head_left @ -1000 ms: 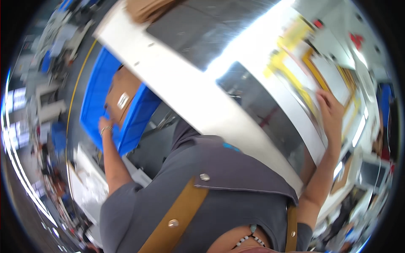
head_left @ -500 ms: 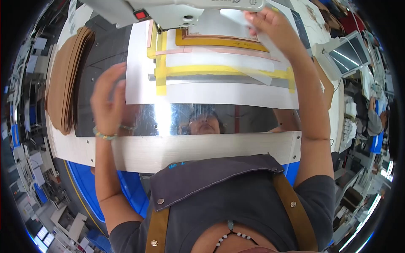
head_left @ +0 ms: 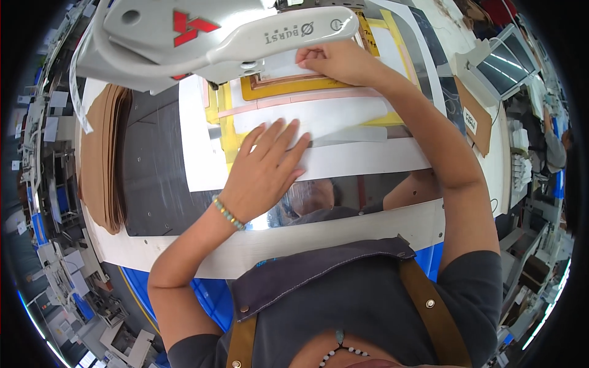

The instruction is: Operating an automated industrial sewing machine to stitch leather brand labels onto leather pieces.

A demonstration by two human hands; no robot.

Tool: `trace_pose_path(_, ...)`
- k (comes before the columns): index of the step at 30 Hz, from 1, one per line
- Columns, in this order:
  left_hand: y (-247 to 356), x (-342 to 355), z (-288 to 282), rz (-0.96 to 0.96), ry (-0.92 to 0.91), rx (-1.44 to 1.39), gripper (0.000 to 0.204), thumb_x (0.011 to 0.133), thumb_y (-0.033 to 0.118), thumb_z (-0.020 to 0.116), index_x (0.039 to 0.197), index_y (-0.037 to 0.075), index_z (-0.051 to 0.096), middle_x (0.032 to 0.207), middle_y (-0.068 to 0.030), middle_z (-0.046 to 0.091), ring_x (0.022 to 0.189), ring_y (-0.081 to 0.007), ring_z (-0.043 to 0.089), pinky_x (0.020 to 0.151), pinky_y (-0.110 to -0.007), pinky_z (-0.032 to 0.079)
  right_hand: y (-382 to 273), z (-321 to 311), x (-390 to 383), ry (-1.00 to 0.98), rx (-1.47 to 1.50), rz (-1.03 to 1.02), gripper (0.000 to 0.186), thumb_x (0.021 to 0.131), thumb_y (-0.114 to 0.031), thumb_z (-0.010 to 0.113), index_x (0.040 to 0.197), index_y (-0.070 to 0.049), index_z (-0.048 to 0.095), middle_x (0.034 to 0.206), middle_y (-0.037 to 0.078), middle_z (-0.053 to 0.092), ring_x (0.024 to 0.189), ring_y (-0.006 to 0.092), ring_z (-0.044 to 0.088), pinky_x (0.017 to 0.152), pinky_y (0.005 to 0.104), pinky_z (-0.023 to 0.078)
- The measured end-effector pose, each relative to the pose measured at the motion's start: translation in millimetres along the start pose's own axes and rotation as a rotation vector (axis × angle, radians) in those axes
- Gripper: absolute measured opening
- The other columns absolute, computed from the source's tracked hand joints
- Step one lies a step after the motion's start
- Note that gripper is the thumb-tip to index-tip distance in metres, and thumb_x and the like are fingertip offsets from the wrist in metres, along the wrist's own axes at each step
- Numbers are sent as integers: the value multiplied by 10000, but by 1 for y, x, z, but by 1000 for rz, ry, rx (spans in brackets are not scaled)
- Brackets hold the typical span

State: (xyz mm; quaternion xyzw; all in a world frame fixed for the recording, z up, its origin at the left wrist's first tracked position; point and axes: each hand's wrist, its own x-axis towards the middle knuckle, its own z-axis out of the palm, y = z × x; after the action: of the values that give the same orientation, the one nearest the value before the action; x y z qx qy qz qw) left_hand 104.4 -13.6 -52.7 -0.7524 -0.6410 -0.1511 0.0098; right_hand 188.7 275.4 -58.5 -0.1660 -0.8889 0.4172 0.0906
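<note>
Partly, machine [head_left: 159,46] and right hand [head_left: 340,62] hide yellow frame [head_left: 288,89].

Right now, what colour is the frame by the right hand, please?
The frame is golden yellow, browner along its inside; head view shows it best.

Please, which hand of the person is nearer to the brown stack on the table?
The left. The left hand, spread over the white sheet, is right of the brown stack; the right hand is farther right, at the yellow frame.
</note>
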Motion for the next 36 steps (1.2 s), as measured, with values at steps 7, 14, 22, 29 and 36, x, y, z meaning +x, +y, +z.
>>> trace_pose_path(7,-36,-11,-14,-293,37,125,552,943,197,716,1463,55,600,1593,-200,491,1470,-432,445,1199,-517,361,-29,15,8,-9,-77,-49,186,899,-169,683,1023,-55,763,915,120,768,875,273,727,806,399,561)
trace_pose_path(14,-56,8,9,-311,-21,130,768,1014,572,590,1528,5,538,1672,-292,340,1594,-456,211,1276,-574,150,-35,20,12,-9,-131,-37,174,893,-173,687,1001,-68,775,987,120,790,946,273,748,854,395,578)
trace_pose_path(22,-61,10,18,-334,-15,120,812,1033,619,534,1544,-12,504,1659,-317,348,1582,-457,243,1268,-569,155,-25,13,22,-113,-82,-22,185,899,-195,702,1017,-79,785,960,90,794,931,222,744,854,360,573)
trace_pose_path(29,-62,9,19,-335,5,128,777,1023,572,571,1537,-8,508,1664,-275,368,1571,-444,275,1262,-562,177,-6,-63,21,-157,-61,-108,135,859,-175,742,920,-69,799,874,36,780,855,174,721,782,318,544)
trace_pose_path(36,-61,9,20,-338,5,156,721,1033,531,573,1519,-1,532,1671,-260,371,1589,-424,242,1265,-550,184,-4,-90,-16,-286,-427,112,42,828,-83,773,847,-45,771,738,31,714,672,113,640,643,291,496)
